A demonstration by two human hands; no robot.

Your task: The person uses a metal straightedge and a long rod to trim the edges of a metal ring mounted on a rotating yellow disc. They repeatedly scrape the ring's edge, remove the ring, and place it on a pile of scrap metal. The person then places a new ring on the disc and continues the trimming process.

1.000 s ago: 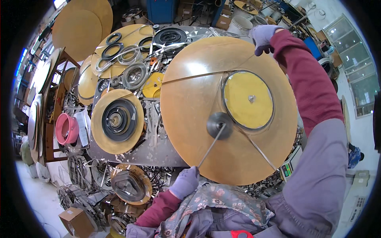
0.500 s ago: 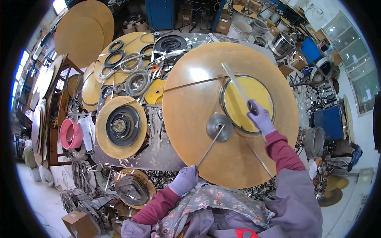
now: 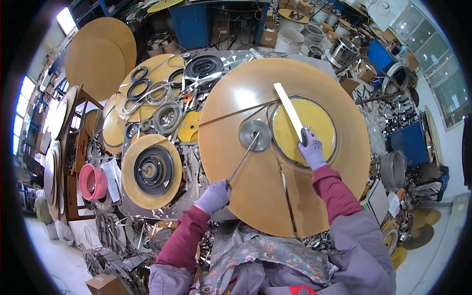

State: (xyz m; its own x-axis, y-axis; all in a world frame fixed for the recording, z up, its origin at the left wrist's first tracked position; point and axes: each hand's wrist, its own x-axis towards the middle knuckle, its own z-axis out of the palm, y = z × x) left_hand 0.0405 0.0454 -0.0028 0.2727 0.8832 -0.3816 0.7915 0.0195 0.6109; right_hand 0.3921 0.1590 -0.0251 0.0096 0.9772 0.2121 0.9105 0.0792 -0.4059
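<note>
A large tan disc [image 3: 231,187] lies on the table, with a yellow round centre [image 3: 307,110] inside a dark ring. My left hand [image 3: 214,195], in a pale lilac glove, is closed round the near end of a thin metal rod [image 3: 242,161]. That rod's far end meets the middle of a small grey metal wheel [image 3: 255,135], left of the yellow centre. My right hand [image 3: 311,149], gloved alike, grips the dark end of a long flat pale bar [image 3: 289,109], which slants up-left over the yellow centre. Dark strip [image 3: 236,114] runs across the tan disc toward the dark ring.
Left on the table is a smaller tan disc with dark rings [image 3: 129,172]. Behind it are several loose rings [image 3: 160,93] and a small yellow disc [image 3: 189,127]. A pink tub [image 3: 93,182] stands at the left. Metal scraps [image 3: 373,123] heap at the right.
My left hand, the rod and the grey wheel have shifted left and up the disc. My right hand has moved slightly left and nearer with the bar. The view has shifted a little.
</note>
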